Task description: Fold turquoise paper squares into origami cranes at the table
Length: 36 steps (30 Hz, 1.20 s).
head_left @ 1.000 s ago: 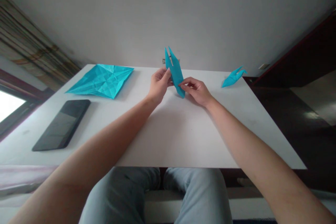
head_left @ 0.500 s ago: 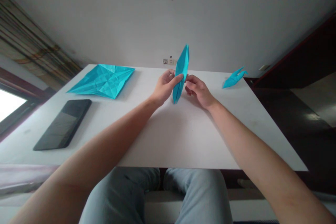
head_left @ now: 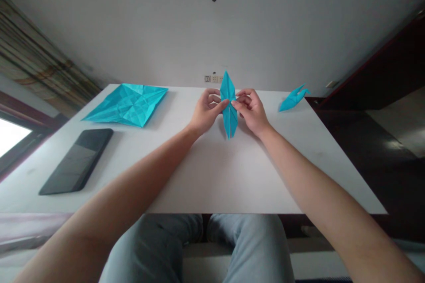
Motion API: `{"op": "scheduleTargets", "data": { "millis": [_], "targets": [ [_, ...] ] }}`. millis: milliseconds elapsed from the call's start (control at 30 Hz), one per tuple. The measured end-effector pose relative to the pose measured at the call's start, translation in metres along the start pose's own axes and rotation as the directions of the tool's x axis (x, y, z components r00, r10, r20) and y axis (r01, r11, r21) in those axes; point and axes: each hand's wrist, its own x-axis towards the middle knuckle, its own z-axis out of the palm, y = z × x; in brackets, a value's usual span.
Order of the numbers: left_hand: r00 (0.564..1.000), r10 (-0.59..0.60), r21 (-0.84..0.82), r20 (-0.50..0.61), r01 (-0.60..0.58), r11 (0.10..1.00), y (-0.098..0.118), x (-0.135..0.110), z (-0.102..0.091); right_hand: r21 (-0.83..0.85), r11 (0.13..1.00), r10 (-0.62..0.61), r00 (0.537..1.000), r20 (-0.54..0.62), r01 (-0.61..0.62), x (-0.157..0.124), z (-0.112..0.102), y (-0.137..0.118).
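Observation:
Between my hands, above the middle of the table, a blue folded paper (head_left: 228, 119) stands on end, long and diamond-shaped. Its lower end is split into two narrow points. My left hand (head_left: 207, 109) pinches its left side, thumb on the front and fingers behind. From the right, my right hand (head_left: 252, 110) grips it the same way, the thumb tips nearly meeting at its middle. Parts of the fingers behind the paper are hidden.
A creased blue paper sheet (head_left: 128, 104) lies at the table's back left, with a black phone (head_left: 78, 159) in front of it. At the back right sits a blue paper crane (head_left: 292, 98). The white table (head_left: 229, 181) reaches to my knees.
The folded paper has turned its broad face toward me and come slightly lower. My right hand has moved in from beside it and now pinches its right side.

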Motion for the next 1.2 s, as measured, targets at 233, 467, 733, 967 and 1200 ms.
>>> {"op": "scheduleTargets", "data": {
  "millis": [233, 467, 733, 967, 1200],
  "targets": [
    [1.0, 0.013, 0.008, 0.003, -0.013, 1.0, -0.009, -0.002, -0.001, -0.138, 0.983, -0.118, 0.993, 0.018, 0.119, 0.001, -0.004, 0.013],
    [0.999, 0.018, 0.057, -0.031, -0.016, 0.998, -0.011, 0.001, -0.003, -0.179, 0.978, -0.109, 0.994, 0.014, 0.11, 0.0, -0.006, 0.019],
    [0.999, 0.032, 0.077, 0.0, -0.032, 0.996, -0.008, -0.001, 0.001, -0.243, 0.97, -0.014, 1.0, -0.028, 0.006, -0.002, -0.009, 0.009],
    [0.999, 0.044, 0.117, 0.026, -0.047, 0.992, 0.0, -0.004, 0.001, -0.301, 0.953, 0.005, 1.0, -0.003, -0.006, -0.004, -0.007, -0.004],
    [0.998, 0.059, 0.167, -0.005, -0.057, 0.984, 0.002, -0.004, 0.001, -0.273, 0.959, 0.08, 0.997, 0.017, -0.073, -0.006, -0.006, -0.006]
  ]
}}
